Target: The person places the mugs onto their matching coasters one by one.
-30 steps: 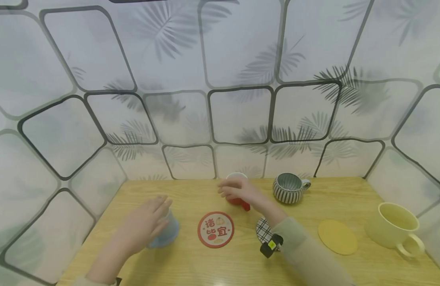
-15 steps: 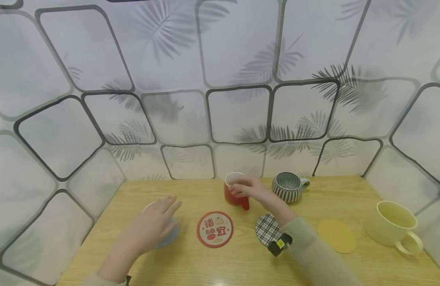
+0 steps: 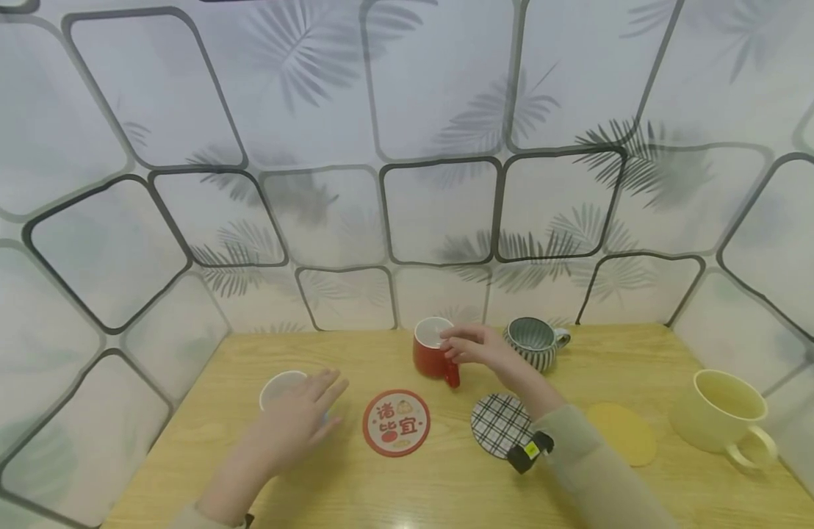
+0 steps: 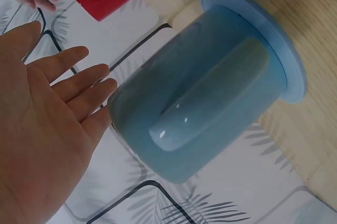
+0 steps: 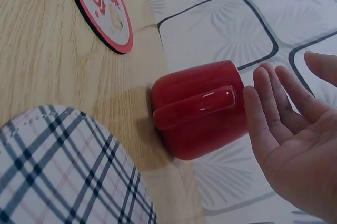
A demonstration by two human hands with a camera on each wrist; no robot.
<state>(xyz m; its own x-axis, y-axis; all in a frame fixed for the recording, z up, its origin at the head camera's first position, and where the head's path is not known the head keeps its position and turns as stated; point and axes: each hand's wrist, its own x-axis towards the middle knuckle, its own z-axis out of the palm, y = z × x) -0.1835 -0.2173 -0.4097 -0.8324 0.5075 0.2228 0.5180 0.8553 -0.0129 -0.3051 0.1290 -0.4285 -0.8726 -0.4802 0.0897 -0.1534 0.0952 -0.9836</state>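
Note:
A blue mug [image 4: 200, 81] stands on a round blue coaster [image 4: 295, 71], its handle facing the left wrist camera. My left hand [image 3: 291, 426], fingers extended and holding nothing, hovers beside the mug's rim; from the head view it hides most of the mug. Toward the back of the table is a red mug [image 3: 428, 356] with a white inside, its handle pointing toward the front. Beside its rim floats my right hand [image 3: 486, 353], with fingers loosely bent and nothing between them. In the right wrist view its fingertips [image 5: 251, 95] come right at the red mug's rim.
A red-rimmed coaster with characters [image 3: 397, 423] lies mid-table, a plaid coaster [image 3: 499, 422] right of it. Behind my right forearm stands a striped cup [image 3: 535, 353]. Farther right are a yellow coaster [image 3: 625, 433] and a yellow mug [image 3: 727, 411]. Patterned cloth [image 3: 440, 213] walls the back.
Both hands have drifted to the right. The blue mug's rim has come out from behind my left hand, and more of the red mug shows beside my right hand. The mugs have stayed put.

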